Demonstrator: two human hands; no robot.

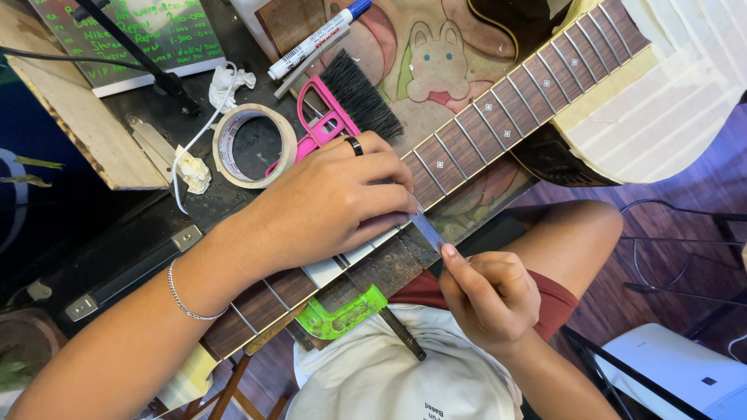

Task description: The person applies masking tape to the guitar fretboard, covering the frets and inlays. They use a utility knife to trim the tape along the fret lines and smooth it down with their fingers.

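Observation:
A guitar neck (498, 120) with a dark fretboard and metal frets lies across a black workbench (156, 225), its pale taped body (661, 109) at the upper right. My left hand (334, 202), with a dark ring, presses flat on the fretboard. My right hand (486, 295) pinches a small flat metal strip (426, 229), whose far end touches the neck's edge by my left fingertips. White tape (331, 268) covers part of the fretboard under my left hand.
A roll of tape (253, 145), a pink-handled brush (354, 97), a marker (319, 37) and crumpled paper (229, 82) lie behind the neck. A green clamp (342, 311) and a dark file (401, 330) sit near my lap. A white appliance (677, 369) stands at bottom right.

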